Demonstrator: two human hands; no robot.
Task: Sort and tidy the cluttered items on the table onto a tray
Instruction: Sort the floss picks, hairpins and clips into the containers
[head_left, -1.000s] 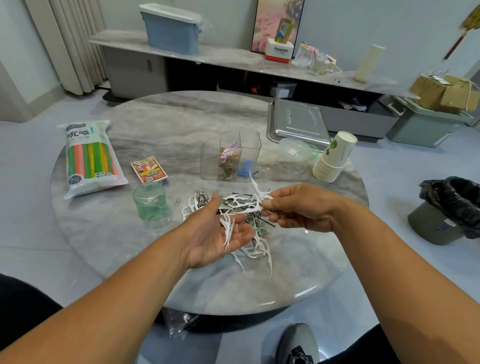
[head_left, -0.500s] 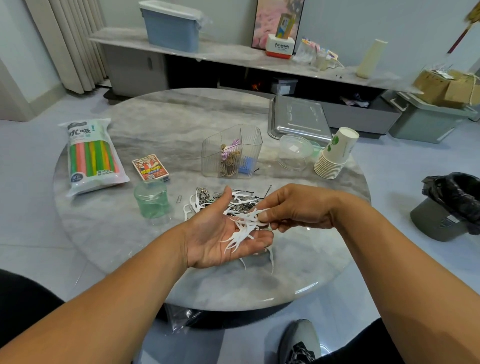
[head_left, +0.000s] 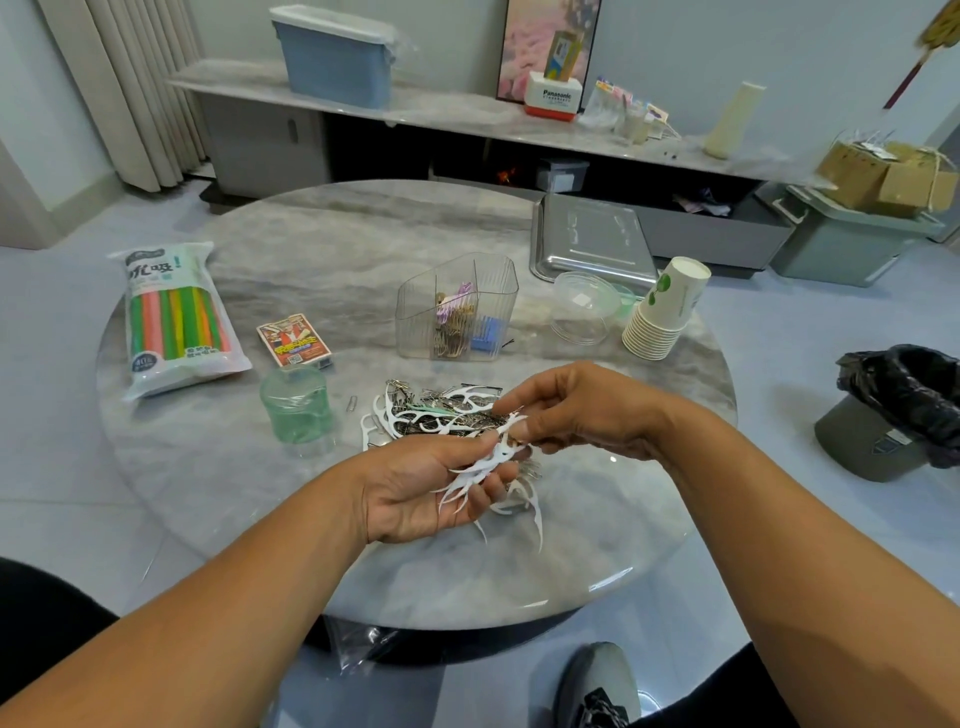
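My left hand is palm up above the round marble table, its fingers curled round a bunch of white floss picks. My right hand pinches the top of that bunch at my left fingertips. Behind both hands lies a pile of floss picks and metal clips on the table. A few more picks lie under my left fingers. The steel tray sits at the far right edge of the table.
A clear divided organiser with clips stands mid-table. A green lidded jar, a card pack and a straw bag are on the left. A clear tub and paper cup stack sit right. A black-lined bin stands on the floor.
My left fingers have closed round the picks that lay on the open palm. My right hand came in from the pile and now pinches the bunch's top.
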